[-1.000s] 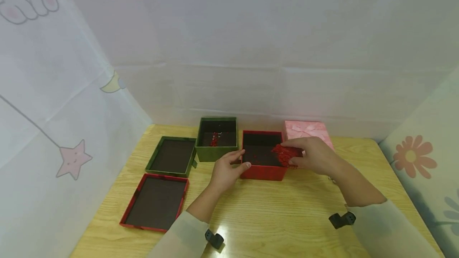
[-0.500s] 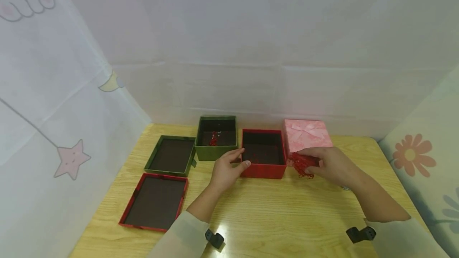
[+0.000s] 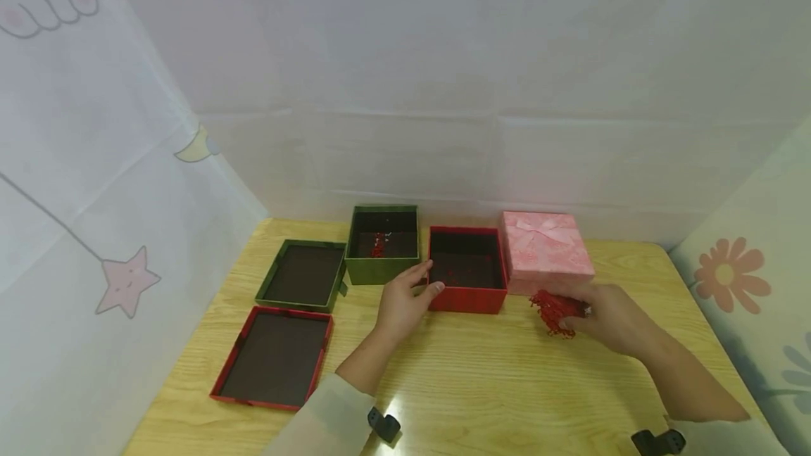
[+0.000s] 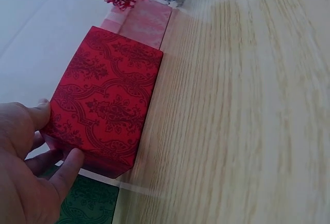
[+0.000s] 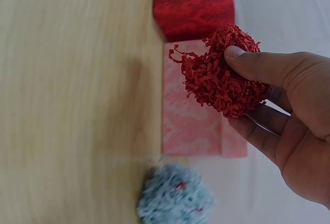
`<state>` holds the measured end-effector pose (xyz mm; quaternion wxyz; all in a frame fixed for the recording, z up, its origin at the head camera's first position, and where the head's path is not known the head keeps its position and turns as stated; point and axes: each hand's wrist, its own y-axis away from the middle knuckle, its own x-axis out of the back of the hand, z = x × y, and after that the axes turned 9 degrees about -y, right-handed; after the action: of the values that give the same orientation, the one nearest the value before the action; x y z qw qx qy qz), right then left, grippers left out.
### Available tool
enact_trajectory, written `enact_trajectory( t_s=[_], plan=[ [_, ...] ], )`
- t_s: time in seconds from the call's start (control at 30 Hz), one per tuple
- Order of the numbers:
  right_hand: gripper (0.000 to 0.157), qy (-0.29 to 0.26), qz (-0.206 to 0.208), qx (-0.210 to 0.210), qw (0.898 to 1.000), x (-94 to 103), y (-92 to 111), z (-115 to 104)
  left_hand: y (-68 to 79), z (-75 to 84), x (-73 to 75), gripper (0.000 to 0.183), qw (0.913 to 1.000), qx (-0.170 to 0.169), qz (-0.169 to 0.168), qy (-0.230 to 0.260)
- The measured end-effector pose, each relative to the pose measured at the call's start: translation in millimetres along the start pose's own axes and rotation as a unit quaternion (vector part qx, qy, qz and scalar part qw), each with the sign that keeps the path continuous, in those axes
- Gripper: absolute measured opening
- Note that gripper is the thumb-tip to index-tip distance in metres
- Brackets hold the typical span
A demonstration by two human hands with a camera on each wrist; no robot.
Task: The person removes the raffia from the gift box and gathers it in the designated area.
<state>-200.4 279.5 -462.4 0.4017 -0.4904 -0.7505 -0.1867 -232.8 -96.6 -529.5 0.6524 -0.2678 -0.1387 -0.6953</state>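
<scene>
My right hand (image 3: pixel 611 319) holds a clump of red shredded paper (image 3: pixel 554 312) between thumb and fingers, over the table in front of the pink box (image 3: pixel 551 266). Loose strands stick out of the clump in the right wrist view. At the near left corner of the open red box (image 3: pixel 469 301), my left hand (image 3: pixel 404 305) grips the wall, thumb at the front and fingers along the side. A few red bits lie on that box's dark floor. A light blue clump of shredded paper (image 5: pixel 175 198) rests past the pink box's end; the right hand mostly hides it in the head view.
An open green box (image 3: pixel 383 273) stands left of the red one, with red and pale shreds inside. Left of these, a green lid (image 3: pixel 304 273) and a red lid (image 3: pixel 272 357) lie upturned on the wooden table (image 3: pixel 481 385). White sheeting (image 3: pixel 405 90) hangs behind.
My right hand has carried the red shredded paper out from over the red box, rightward and toward the near side, past the pink box's front. The left hand has stayed at the red box's corner.
</scene>
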Motion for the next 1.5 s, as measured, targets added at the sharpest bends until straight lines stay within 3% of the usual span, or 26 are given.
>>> enact_trajectory(
  t_s=[0.23, 0.5, 0.83, 1.07, 1.5],
  plan=[
    [0.051, 0.0, 0.004, -0.01, 1.0, -6.3, 14, 17, -0.7, 2.5, -2.4, 0.058, 0.9998, 0.003, 0.005, -0.016],
    [0.054, 0.033, 0.018, -0.021, 0.999, -9.0, 22, 28, -5.4, 3.5, -4.6, 0.056, 0.9995, 0.01, 0.01, -0.03],
    [0.049, 0.034, 0.009, -0.047, 0.998, -14.8, 24, 34, -5.0, 6.2, -4.1, 0.055, 0.9989, 0.016, 0.029, -0.034],
    [0.05, 0.042, 0.014, -0.058, 0.997, -17.9, 24, 40, -8.7, 6.6, -4.7, 0.057, 0.996, 0.012, 0.042, -0.078],
    [0.048, 0.038, -0.004, -0.077, 0.996, -27.3, 22, 47, -17.0, 11.6, -5.8, 0.054, 0.9909, 0.025, 0.066, -0.114]
  ],
)
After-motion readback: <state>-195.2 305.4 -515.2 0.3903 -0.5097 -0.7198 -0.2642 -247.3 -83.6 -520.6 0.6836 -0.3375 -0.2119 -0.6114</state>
